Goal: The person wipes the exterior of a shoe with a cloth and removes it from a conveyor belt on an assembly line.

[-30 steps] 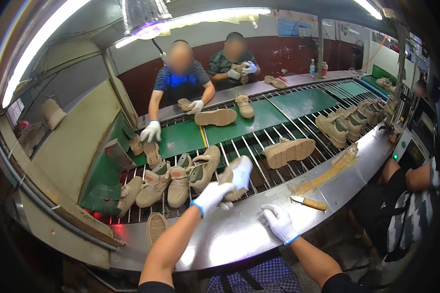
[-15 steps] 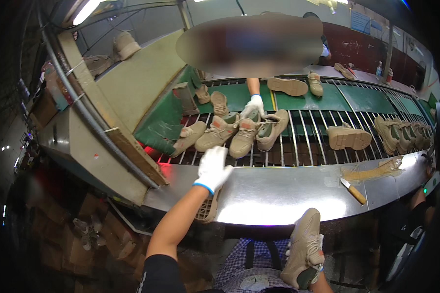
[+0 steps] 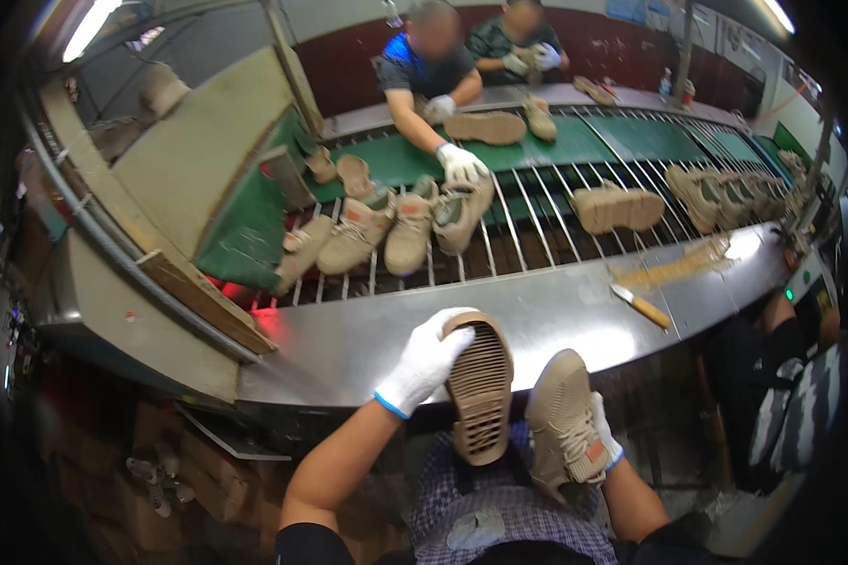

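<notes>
Gloved in white, my left hand (image 3: pixel 428 363) grips a tan shoe sole (image 3: pixel 481 391) by its side, its ribbed inner face turned toward me. To the right, my right hand (image 3: pixel 606 431), also gloved, holds a beige lace-up shoe (image 3: pixel 563 419) with its toe pointing away; the shoe hides part of the fingers. Sole and shoe are close together but apart, in front of the metal table's near edge. Beyond the table, a row of beige shoes (image 3: pixel 411 231) stands on the roller conveyor. A co-worker's gloved hand (image 3: pixel 464 164) touches the rightmost shoe (image 3: pixel 461 215) of that row.
A knife with a wooden handle (image 3: pixel 646 309) lies on the metal table (image 3: pixel 367 331), near a glue-like brown patch (image 3: pixel 674 266). One shoe (image 3: pixel 617 208) rests on its side on the rollers; more shoes (image 3: pixel 716 196) stand at the right. Two co-workers are across the conveyor.
My left hand has picked the sole up off the table edge and brought it nearer the shoe. My right hand has raised the shoe. The co-worker's hand has shifted to the rightmost shoe.
</notes>
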Action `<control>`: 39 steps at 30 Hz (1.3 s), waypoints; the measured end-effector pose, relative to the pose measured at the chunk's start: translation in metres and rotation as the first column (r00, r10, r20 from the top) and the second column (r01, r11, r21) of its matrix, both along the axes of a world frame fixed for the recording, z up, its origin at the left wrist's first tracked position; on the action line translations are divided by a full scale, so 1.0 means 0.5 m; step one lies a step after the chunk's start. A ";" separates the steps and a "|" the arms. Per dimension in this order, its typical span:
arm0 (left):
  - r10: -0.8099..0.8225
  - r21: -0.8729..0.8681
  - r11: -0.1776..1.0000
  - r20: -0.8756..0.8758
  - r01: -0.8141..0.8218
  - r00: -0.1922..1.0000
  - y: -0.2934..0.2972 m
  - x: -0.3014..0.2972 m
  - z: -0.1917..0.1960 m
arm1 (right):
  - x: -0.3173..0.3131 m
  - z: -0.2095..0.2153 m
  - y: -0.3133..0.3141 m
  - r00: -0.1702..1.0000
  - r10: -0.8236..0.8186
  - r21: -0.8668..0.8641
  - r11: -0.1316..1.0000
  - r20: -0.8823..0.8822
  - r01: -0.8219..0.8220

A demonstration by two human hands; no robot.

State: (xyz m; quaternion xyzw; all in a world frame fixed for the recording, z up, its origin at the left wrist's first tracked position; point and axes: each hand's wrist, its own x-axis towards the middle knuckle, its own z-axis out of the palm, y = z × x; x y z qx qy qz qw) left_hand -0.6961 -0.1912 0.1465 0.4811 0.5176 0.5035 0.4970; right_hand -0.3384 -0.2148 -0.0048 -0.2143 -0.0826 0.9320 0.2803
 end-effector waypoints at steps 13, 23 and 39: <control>-0.325 0.217 0.918 -0.071 0.333 0.943 -0.091 0.189 -0.116 | 0.029 0.002 -0.106 0.964 0.056 0.013 0.998 0.261 -0.061; -0.362 0.146 0.917 -0.094 0.372 0.928 -0.104 0.177 -0.115 | 0.009 -0.018 -0.116 0.946 0.017 0.176 0.981 0.324 -0.078; -0.338 0.055 0.938 -0.084 0.343 0.938 -0.093 0.192 -0.101 | 0.001 -0.012 -0.132 0.931 -0.078 0.175 0.984 0.358 0.015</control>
